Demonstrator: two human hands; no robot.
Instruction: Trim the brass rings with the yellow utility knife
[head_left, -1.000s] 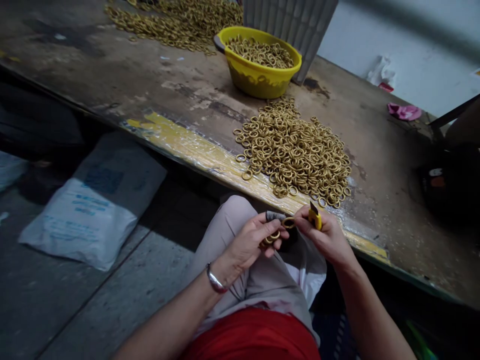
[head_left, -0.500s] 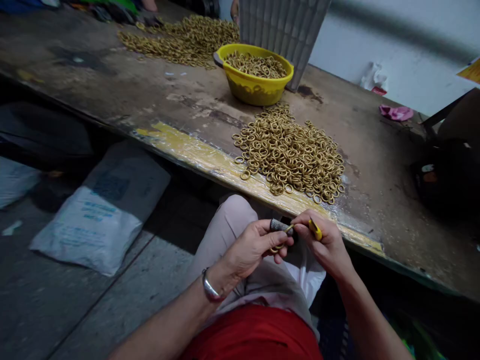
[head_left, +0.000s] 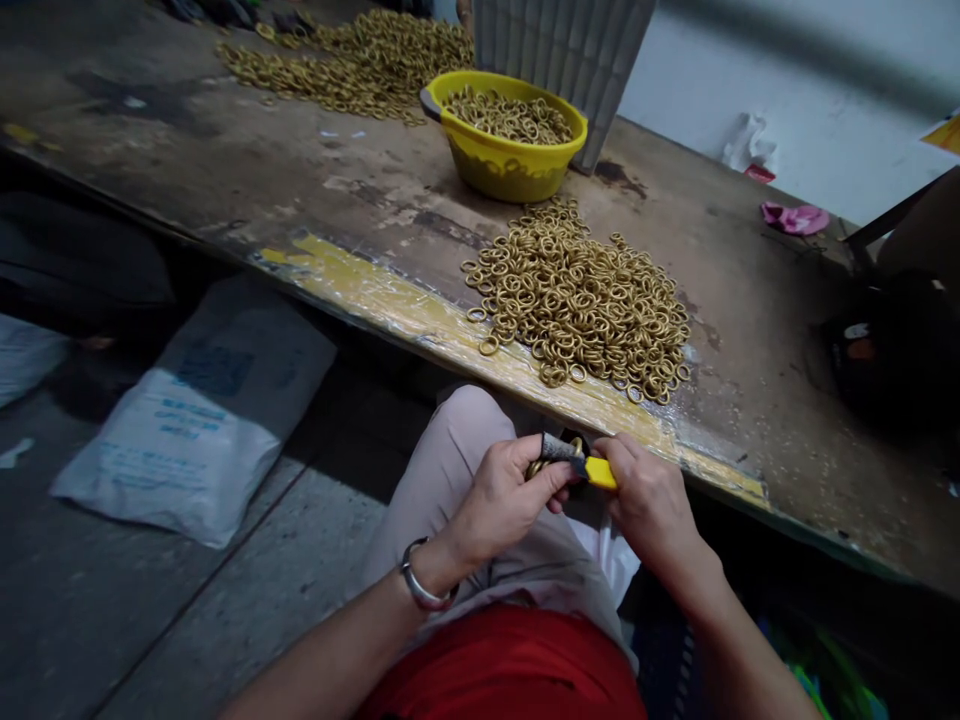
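Note:
Above my lap, my left hand (head_left: 499, 492) is closed round a few brass-coloured rings (head_left: 576, 445), partly hidden by its fingers. A grey speckled tube (head_left: 555, 448) covers or lies along its forefinger; I cannot tell which. My right hand (head_left: 651, 495) grips a small tool with a yellow handle (head_left: 601, 473), whose dark end meets the rings and the tube at the left fingertips. The tool's working edge is too small to make out. Just beyond both hands, a heap of the same rings (head_left: 585, 300) lies near the table's front edge.
Behind the heap stands a yellow basin (head_left: 510, 180) full of rings, with a grey ribbed crate (head_left: 559, 60) at its back. More rings (head_left: 360, 75) spread at the far left of the table (head_left: 285, 180). A white sack (head_left: 187, 430) lies on the floor.
My right hand has turned the yellow tool from pointing up by its palm to lying level, its end brought to the ring at my left fingers. The right fingers no longer pinch that ring.

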